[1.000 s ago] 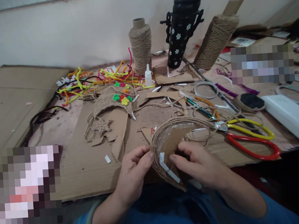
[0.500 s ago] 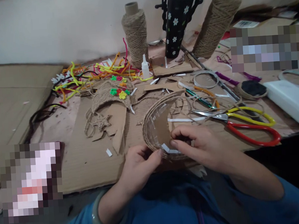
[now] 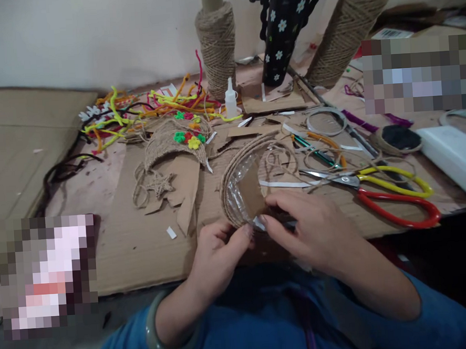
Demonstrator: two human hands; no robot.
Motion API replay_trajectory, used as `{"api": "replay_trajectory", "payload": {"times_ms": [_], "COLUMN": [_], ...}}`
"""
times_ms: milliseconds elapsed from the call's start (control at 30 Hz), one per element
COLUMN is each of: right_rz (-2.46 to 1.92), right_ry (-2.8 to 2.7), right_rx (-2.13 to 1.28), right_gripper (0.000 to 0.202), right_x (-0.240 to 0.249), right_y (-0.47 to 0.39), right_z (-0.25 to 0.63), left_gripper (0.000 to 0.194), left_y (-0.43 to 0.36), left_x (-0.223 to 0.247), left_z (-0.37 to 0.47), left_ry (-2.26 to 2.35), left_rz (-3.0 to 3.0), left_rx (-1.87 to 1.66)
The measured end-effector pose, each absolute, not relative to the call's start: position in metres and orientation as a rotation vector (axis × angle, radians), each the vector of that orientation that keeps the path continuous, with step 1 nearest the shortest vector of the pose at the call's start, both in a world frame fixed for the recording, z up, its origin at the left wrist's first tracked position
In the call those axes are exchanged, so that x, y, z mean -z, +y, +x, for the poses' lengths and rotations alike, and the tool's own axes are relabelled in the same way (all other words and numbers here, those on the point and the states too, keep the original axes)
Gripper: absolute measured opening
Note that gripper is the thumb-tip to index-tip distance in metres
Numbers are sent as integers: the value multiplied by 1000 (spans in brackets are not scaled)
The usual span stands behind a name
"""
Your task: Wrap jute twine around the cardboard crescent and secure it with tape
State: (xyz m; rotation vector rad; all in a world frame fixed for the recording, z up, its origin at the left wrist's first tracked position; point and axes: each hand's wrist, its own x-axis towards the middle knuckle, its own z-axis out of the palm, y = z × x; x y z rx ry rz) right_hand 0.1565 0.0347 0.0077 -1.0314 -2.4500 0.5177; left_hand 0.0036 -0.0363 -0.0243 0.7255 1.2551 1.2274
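Observation:
A crescent-shaped cardboard piece edged with jute twine lies tilted between my hands, its inner face glossy with what looks like clear tape or glue. My left hand pinches its lower left rim between thumb and fingers. On the lower edge, my right hand has its thumb and fingertips on a short white strip, close to my left thumb. The lower right of the crescent is hidden behind my right hand. Scissors with yellow and red handles lie open to the right.
Left of the crescent lie a twine-covered crescent with coloured flowers and a twine star. Behind stand a glue bottle, a jute spool, a leaning spool and a black flowered vase. A white box sits right.
My right fingertips have shifted left and down onto the white strip, nearer my left thumb. My left hand keeps its pinch on the rim. The view has moved slightly.

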Motion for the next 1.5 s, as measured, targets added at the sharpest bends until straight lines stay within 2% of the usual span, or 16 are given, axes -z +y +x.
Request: {"api": "replay_trajectory", "payload": {"times_ms": [400, 600, 800, 967, 1500], "right_rz": [-1020, -1013, -923, -885, -977], "right_ry": [-2470, -2474, -2210, -2323, -2394], "right_rx": [-434, -528, -187, -341, -456], "right_gripper": [11, 11, 5, 5, 9], "right_x": [-8, -7, -3, 2, -4], "right_y": [34, 37, 32, 25, 27], "right_z": [153, 155, 154, 147, 146], "left_gripper": [22, 20, 19, 19, 21], "left_y": [-39, -37, -37, -38, -35], "left_x": [25, 25, 30, 30, 15], "left_z": [4, 4, 5, 6, 4], "left_ry": [1273, 1303, 1313, 1308, 1416], "left_rz": [713, 752, 780, 823, 1091], "left_rx": [-1210, -1232, -1296, -1351, -1317]}}
